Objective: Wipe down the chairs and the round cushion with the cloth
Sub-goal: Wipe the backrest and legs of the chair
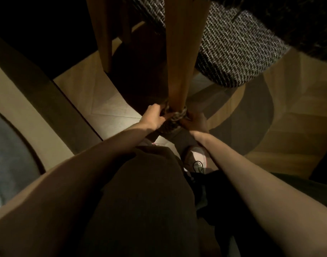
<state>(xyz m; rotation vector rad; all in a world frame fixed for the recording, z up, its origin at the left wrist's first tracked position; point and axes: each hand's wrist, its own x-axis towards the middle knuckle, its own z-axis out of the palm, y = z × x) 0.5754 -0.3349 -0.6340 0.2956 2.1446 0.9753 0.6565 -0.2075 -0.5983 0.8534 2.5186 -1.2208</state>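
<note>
Wrapping chair leg (179, 71): cloth (176, 115) btwn hands (155, 116) (198, 121)

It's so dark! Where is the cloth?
Head view, centre: the cloth is wrapped round the chair leg low down, between the left hand and right hand.

I have the dark-and-pale patterned cloth (176, 115) wrapped round the foot of the chair's light wooden leg (179, 58), low by the floor. Its ends are bunched in my left hand (154, 117) and right hand (197, 121). The leg stands upright. Beside it is a grey woven seat (238, 51), or perhaps the round cushion; the light is too dim to tell.
</note>
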